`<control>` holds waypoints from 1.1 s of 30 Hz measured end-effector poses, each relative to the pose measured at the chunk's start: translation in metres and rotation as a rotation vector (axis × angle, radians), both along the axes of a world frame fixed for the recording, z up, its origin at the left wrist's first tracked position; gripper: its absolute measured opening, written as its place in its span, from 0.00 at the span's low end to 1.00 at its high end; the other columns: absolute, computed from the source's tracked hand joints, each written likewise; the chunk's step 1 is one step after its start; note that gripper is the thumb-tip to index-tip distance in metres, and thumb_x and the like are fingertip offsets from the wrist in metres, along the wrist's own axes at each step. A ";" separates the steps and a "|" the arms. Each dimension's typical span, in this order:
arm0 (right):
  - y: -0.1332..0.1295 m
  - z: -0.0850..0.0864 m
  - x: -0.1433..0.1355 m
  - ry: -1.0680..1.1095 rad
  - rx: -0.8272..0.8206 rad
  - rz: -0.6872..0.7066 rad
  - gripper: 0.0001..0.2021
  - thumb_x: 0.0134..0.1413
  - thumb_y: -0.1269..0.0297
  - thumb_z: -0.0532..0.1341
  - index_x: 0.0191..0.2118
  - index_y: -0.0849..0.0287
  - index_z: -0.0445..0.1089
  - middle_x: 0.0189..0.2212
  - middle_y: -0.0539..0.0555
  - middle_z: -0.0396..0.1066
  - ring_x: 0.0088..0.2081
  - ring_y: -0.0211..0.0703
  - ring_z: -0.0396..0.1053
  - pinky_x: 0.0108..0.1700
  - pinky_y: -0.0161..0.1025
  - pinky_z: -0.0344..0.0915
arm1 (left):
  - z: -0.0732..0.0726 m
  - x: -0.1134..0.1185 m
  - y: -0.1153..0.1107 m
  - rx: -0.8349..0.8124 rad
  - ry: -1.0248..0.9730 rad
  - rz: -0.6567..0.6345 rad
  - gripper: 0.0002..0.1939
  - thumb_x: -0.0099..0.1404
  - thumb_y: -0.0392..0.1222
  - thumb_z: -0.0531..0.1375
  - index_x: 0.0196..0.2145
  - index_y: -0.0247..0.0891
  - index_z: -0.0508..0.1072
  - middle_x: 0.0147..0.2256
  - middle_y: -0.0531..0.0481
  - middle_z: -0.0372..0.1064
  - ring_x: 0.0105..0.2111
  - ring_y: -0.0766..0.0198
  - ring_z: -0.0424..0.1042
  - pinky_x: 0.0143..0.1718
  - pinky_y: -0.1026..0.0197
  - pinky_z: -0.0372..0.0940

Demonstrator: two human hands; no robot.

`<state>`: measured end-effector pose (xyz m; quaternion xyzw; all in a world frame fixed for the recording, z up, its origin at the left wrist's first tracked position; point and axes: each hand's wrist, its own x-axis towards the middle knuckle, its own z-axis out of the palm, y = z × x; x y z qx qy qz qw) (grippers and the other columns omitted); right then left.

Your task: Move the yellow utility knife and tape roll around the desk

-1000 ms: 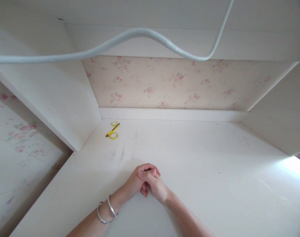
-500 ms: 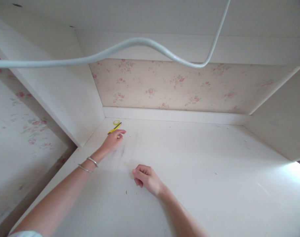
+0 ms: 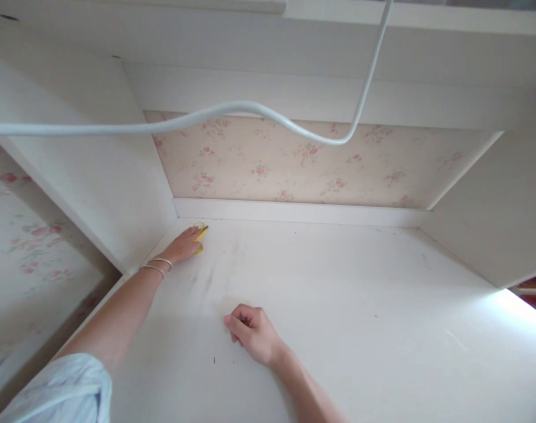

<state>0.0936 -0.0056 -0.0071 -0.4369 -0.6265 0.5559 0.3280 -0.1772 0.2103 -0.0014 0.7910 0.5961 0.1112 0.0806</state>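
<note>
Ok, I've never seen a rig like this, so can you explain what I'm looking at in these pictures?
There is no robot here: these are a person's two bare hands. Every picture comes from one camera worn on the head, looking forward and down.

The left hand, with two bangles at its wrist, reaches to the far left of the white surface. It touches or covers a thin yellow and black tool and yellow rings; whether it grips anything is hard to tell.

The right hand rests nearer, fingers curled, nothing visible in it. A pale cable crosses the upper part of the view.
</note>
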 end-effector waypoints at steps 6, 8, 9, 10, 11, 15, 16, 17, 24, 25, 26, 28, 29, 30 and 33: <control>0.002 -0.003 -0.001 0.040 -0.034 0.019 0.18 0.57 0.50 0.54 0.26 0.59 0.64 0.18 0.47 0.63 0.20 0.31 0.56 0.22 0.30 0.51 | -0.007 0.002 0.002 -0.035 0.017 -0.024 0.35 0.58 0.42 0.45 0.61 0.22 0.52 0.64 0.38 0.44 0.63 0.53 0.44 0.62 0.53 0.43; 0.003 -0.003 -0.001 0.058 -0.041 0.018 0.18 0.57 0.50 0.55 0.26 0.59 0.64 0.18 0.47 0.63 0.20 0.31 0.56 0.23 0.30 0.52 | -0.008 0.009 -0.006 -0.031 0.018 -0.037 0.34 0.59 0.41 0.44 0.61 0.22 0.51 0.64 0.38 0.44 0.63 0.54 0.44 0.62 0.53 0.44; 0.003 -0.003 -0.001 0.071 -0.048 0.017 0.18 0.57 0.49 0.55 0.26 0.60 0.64 0.18 0.47 0.63 0.20 0.31 0.56 0.23 0.30 0.53 | -0.009 0.015 -0.011 -0.028 0.018 -0.043 0.33 0.59 0.41 0.44 0.61 0.22 0.51 0.63 0.38 0.44 0.63 0.54 0.44 0.62 0.54 0.44; 0.004 -0.003 -0.001 0.089 -0.058 0.015 0.19 0.57 0.49 0.55 0.26 0.60 0.64 0.18 0.47 0.63 0.19 0.31 0.56 0.23 0.30 0.53 | -0.009 0.022 -0.018 -0.025 0.019 -0.049 0.32 0.60 0.41 0.44 0.61 0.23 0.52 0.63 0.38 0.46 0.63 0.54 0.45 0.62 0.54 0.45; 0.004 -0.002 -0.001 0.109 -0.069 0.013 0.19 0.57 0.48 0.55 0.25 0.60 0.63 0.18 0.47 0.63 0.19 0.30 0.56 0.23 0.30 0.53 | -0.010 0.030 -0.025 -0.019 0.020 -0.055 0.31 0.61 0.40 0.44 0.60 0.24 0.53 0.63 0.39 0.47 0.63 0.54 0.45 0.62 0.54 0.45; 0.006 0.000 -0.003 0.205 -0.104 -0.003 0.21 0.55 0.45 0.55 0.25 0.60 0.62 0.18 0.46 0.63 0.18 0.30 0.55 0.22 0.30 0.51 | -0.017 0.072 -0.068 0.033 0.033 -0.074 0.28 0.63 0.37 0.42 0.59 0.22 0.54 0.61 0.34 0.49 0.63 0.53 0.47 0.62 0.52 0.45; 0.005 0.000 -0.004 0.223 -0.106 -0.005 0.21 0.55 0.45 0.55 0.25 0.59 0.61 0.18 0.46 0.63 0.18 0.30 0.55 0.22 0.30 0.51 | -0.019 0.083 -0.081 0.051 0.037 -0.078 0.28 0.64 0.37 0.41 0.60 0.21 0.54 0.62 0.34 0.48 0.63 0.54 0.46 0.62 0.52 0.44; 0.004 0.001 -0.005 0.234 -0.105 -0.005 0.21 0.55 0.45 0.55 0.24 0.59 0.61 0.18 0.46 0.63 0.18 0.30 0.55 0.22 0.30 0.51 | -0.021 0.094 -0.095 0.067 0.042 -0.087 0.27 0.64 0.36 0.41 0.59 0.21 0.54 0.62 0.34 0.48 0.63 0.54 0.45 0.62 0.52 0.44; -0.008 0.010 0.014 0.153 0.076 -0.133 0.23 0.58 0.49 0.53 0.19 0.60 0.60 0.17 0.46 0.59 0.22 0.32 0.55 0.27 0.31 0.53 | -0.029 0.156 -0.190 0.194 0.020 -0.083 0.27 0.62 0.35 0.48 0.58 0.24 0.58 0.61 0.31 0.50 0.62 0.48 0.47 0.60 0.48 0.49; -0.010 0.011 0.021 0.127 0.114 -0.158 0.21 0.58 0.51 0.52 0.19 0.60 0.60 0.17 0.46 0.59 0.22 0.32 0.55 0.27 0.32 0.53 | -0.030 0.163 -0.200 0.196 0.022 -0.068 0.26 0.62 0.34 0.48 0.57 0.24 0.59 0.60 0.31 0.51 0.62 0.47 0.47 0.60 0.47 0.49; -0.013 0.012 0.030 0.085 0.150 -0.171 0.19 0.58 0.55 0.53 0.20 0.60 0.61 0.18 0.46 0.59 0.23 0.33 0.56 0.27 0.32 0.53 | -0.030 0.170 -0.208 0.193 0.024 -0.052 0.25 0.62 0.34 0.48 0.56 0.24 0.61 0.59 0.30 0.52 0.62 0.46 0.48 0.59 0.46 0.49; -0.020 0.012 0.047 -0.042 0.249 -0.149 0.12 0.54 0.64 0.54 0.22 0.59 0.63 0.20 0.47 0.61 0.24 0.34 0.57 0.28 0.32 0.52 | -0.030 0.181 -0.220 0.184 0.019 -0.009 0.24 0.62 0.32 0.47 0.56 0.24 0.62 0.59 0.30 0.53 0.61 0.45 0.49 0.59 0.45 0.50; -0.024 0.012 0.055 -0.103 0.307 -0.123 0.08 0.51 0.69 0.54 0.23 0.59 0.64 0.21 0.47 0.63 0.25 0.34 0.58 0.28 0.32 0.53 | -0.030 0.186 -0.225 0.184 0.008 0.019 0.25 0.62 0.32 0.47 0.56 0.22 0.61 0.59 0.29 0.53 0.61 0.45 0.50 0.59 0.44 0.50; -0.029 0.011 0.062 -0.152 0.362 -0.097 0.05 0.47 0.73 0.54 0.25 0.59 0.65 0.23 0.47 0.64 0.26 0.35 0.58 0.29 0.32 0.53 | -0.031 0.191 -0.230 0.186 -0.006 0.047 0.25 0.62 0.32 0.46 0.57 0.21 0.59 0.59 0.27 0.51 0.61 0.44 0.50 0.58 0.44 0.51; -0.040 0.009 0.077 -0.232 0.471 -0.052 0.11 0.37 0.78 0.52 0.28 0.58 0.66 0.27 0.49 0.65 0.28 0.36 0.60 0.31 0.32 0.55 | -0.031 0.203 -0.241 0.196 -0.054 0.100 0.26 0.62 0.30 0.45 0.58 0.18 0.56 0.59 0.26 0.50 0.61 0.43 0.49 0.58 0.43 0.51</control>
